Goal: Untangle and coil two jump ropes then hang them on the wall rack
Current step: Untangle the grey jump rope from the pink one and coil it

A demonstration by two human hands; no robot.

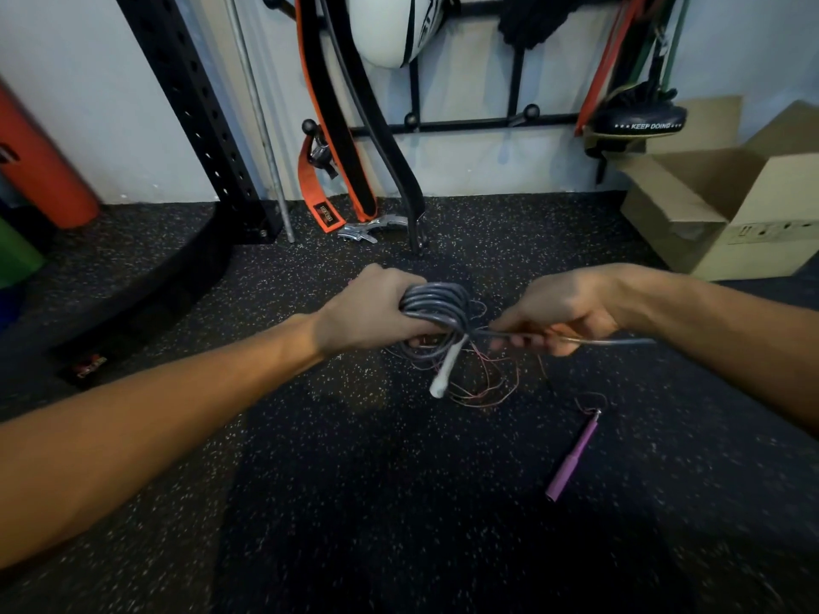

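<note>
My left hand (368, 310) grips a coiled grey jump rope (436, 303) above the floor. One white handle (445, 374) of that rope hangs down from the coil. My right hand (560, 310) pinches the rope's free end (620, 342), which runs straight from the coil across my fingers. Below the hands a thin pink jump rope (483, 383) lies in a loose tangle on the floor. Its purple handle (574, 454) rests to the right of the tangle. The black wall rack (469, 124) with knob pegs is on the wall ahead.
An orange and black belt (330, 126), a white ball (385, 28) and bands (620, 59) hang on the rack. A black perforated upright (195, 104) stands at the left, rollers (40, 166) beside it. An open cardboard box (727, 206) sits at the right on the speckled rubber floor (310, 502).
</note>
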